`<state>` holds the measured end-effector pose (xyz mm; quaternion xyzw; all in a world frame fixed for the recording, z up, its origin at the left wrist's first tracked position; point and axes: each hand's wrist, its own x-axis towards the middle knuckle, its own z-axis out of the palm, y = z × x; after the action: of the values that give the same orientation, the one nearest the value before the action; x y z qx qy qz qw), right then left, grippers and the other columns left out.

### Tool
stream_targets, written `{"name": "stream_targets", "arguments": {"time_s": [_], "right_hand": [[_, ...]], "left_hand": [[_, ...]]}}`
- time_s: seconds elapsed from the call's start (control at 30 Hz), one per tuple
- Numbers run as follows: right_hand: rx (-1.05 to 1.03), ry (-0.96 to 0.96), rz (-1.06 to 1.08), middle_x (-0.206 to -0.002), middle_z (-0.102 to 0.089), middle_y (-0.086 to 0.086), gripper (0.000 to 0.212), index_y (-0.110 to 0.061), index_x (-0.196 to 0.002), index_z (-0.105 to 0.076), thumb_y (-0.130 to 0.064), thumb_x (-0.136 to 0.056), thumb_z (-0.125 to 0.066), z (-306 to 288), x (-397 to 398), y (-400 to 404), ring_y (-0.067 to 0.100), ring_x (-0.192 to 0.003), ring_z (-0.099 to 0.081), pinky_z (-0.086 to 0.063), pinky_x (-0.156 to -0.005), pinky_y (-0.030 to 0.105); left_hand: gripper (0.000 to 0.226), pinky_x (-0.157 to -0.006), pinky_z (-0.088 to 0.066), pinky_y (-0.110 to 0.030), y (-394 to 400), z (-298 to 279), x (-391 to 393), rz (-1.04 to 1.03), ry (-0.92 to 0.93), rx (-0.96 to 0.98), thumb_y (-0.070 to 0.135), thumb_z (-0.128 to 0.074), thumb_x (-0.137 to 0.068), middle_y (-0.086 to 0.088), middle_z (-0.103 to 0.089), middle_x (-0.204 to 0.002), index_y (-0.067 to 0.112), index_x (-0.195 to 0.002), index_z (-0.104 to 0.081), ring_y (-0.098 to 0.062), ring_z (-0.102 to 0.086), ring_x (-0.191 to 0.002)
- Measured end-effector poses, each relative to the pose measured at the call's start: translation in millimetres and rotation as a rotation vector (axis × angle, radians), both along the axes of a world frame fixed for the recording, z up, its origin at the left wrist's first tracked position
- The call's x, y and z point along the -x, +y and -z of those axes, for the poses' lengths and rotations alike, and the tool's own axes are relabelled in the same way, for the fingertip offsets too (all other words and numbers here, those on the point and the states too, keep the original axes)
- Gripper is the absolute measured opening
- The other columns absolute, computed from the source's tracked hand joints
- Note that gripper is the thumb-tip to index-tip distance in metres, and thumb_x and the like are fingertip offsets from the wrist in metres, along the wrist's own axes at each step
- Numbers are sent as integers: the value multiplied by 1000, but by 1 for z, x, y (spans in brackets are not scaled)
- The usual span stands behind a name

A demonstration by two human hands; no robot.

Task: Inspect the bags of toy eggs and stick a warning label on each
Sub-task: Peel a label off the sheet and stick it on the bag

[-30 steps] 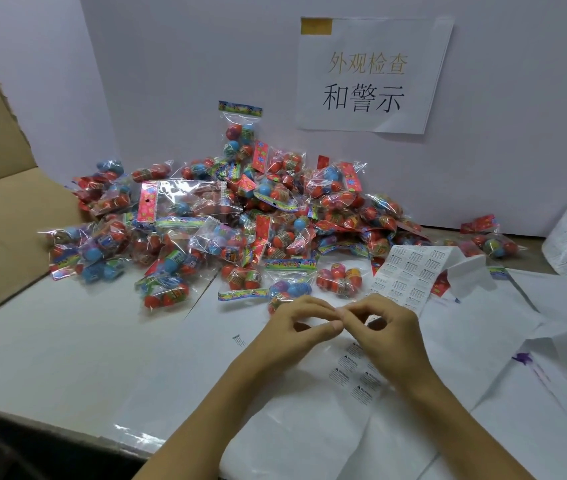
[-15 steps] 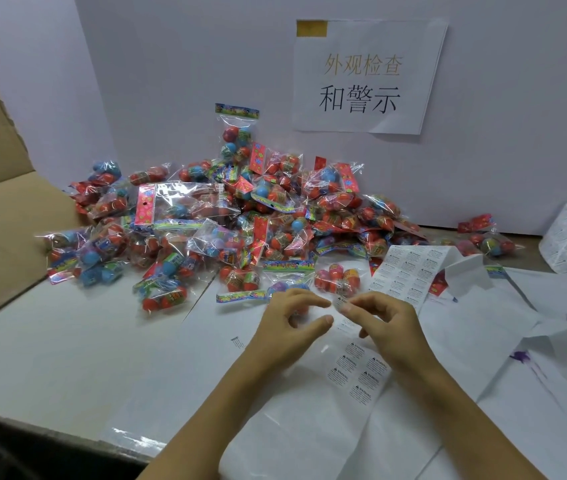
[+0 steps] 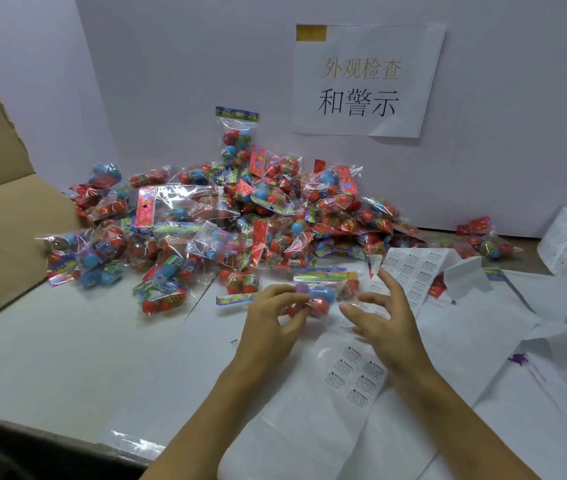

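Head view: left hand (image 3: 268, 327) grips one egg bag (image 3: 320, 296), right hand (image 3: 382, 317) open beside it; next, press a label from the near sheet (image 3: 354, 375) onto it.

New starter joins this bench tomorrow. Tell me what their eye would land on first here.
First, the big heap of bagged toy eggs, red and blue, piled against the white back wall. Above it to the right hangs a paper sign with Chinese characters. Nearer the camera, the left hand holds one bag while the right hand, fingers spread, hovers beside it, over a warning label sheet.
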<state>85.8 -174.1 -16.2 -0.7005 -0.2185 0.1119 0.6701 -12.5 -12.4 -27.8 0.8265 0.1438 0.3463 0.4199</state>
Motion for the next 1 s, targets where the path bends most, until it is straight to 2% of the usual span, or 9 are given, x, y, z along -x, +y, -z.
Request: {"name": "stream_targets", "arguments": {"time_s": [0.1,0.2,0.3,0.4,0.47,0.57,0.67,0.77,1.0], "right_hand": [[-46,39,3,-125,-54,-6,101,-43,-152,-24,-23,-76,-87,1,1,2,1,-85,-72,-58,-63,17],[-95,27,6,-128,-47,0,104,-37,-155,-18,-5,-80,-82,2,-2,0,-8,-79,-71,-54,-57,12],[-101,7,-27,-122,-50,-12,104,-44,-151,-15,0,-82,-79,0,-3,-2,-5,-86,-71,-54,-60,12],[-76,-11,-105,-124,-53,-11,102,-51,-142,-18,8,-82,-75,0,-1,-1,6,-95,-73,-57,-67,18],[-65,-13,-166,-130,-54,-6,106,-53,-143,-17,11,-81,-75,0,2,1,16,-100,-73,-59,-73,24],[-73,38,-187,-125,-61,-5,109,-48,-150,-15,-5,-78,-84,-2,7,2,15,-102,-73,-58,-75,23],[-53,71,-129,-108,-74,-3,121,-33,-158,-9,-31,-69,-91,-5,8,4,6,-97,-72,-56,-71,16],[-29,71,-147,-96,-78,-4,113,-22,-160,-6,-20,-77,-84,-2,7,4,4,-92,-72,-57,-75,19],[-42,50,-166,-85,-78,4,100,-25,-158,-18,-4,-82,-80,-2,12,5,10,-83,-75,-53,-69,13]], "left_hand": [[23,-91,-54,-21,-8,-2,2,138,-63,-13,3,-78,-87,-4,-64,-116,11,-108,-81,-11,-65,-110],[34,-87,-55,-18,-14,-2,4,247,-104,56,16,-83,-82,0,-62,-122,18,-115,-77,-8,-62,-116],[45,-82,-58,-23,-16,-10,5,151,-108,343,35,-83,-81,8,-62,-126,31,-123,-67,-7,-60,-118],[51,-86,-59,-37,-9,-16,3,120,-34,734,42,-79,-78,-5,-69,-122,17,-121,-68,-17,-68,-111],[30,-74,-58,-35,-6,-17,5,204,7,911,34,-79,-88,-12,-75,-102,8,-104,-74,-23,-72,-91],[6,-60,-57,-30,-7,-17,5,229,11,911,10,-74,-91,-11,-71,-79,6,-87,-75,-25,-68,-74],[7,-60,-59,-28,-4,-17,4,215,-4,906,-4,-74,-87,-17,-69,-75,1,-88,-69,-24,-64,-67],[11,-59,-58,-30,-1,-16,4,230,-7,854,-5,-75,-86,-16,-71,-76,2,-89,-67,-22,-66,-66],[22,-54,-53,-30,-1,-11,1,256,-55,781,-8,-75,-83,-19,-70,-74,12,-76,-70,-28,-63,-63]]}}
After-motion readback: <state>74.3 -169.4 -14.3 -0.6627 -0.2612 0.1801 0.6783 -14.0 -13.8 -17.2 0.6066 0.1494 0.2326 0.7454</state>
